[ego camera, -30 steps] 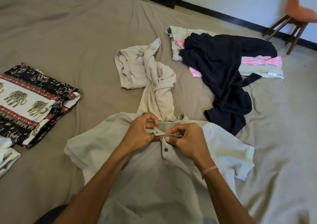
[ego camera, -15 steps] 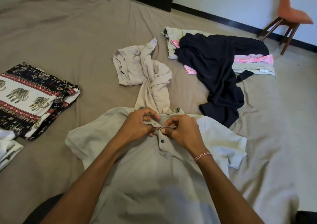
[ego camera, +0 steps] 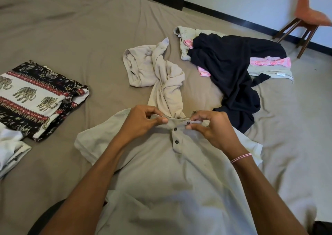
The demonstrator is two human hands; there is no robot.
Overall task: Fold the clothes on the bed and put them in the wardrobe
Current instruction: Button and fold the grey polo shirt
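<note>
The beige polo shirt [ego camera: 161,171] lay front-up on the bed [ego camera: 71,28], its collar [ego camera: 173,122] at the far end and both hands upon it. The left hand [ego camera: 143,121] pinched the collar edge between thumb and forefinger, the other fingers curled. The right hand [ego camera: 212,128], at 3 o'clock from the left and apart from it, pinched the collar tab beside the top button [ego camera: 188,123]. A crumpled beige garment [ego camera: 158,78] sat at 12 o'clock from the hands, touching the collar. A dark garment [ego camera: 233,69] sprawled over a pile at 1 o'clock. A folded elephant-print cloth [ego camera: 36,98] lay at 9 o'clock, well apart.
</note>
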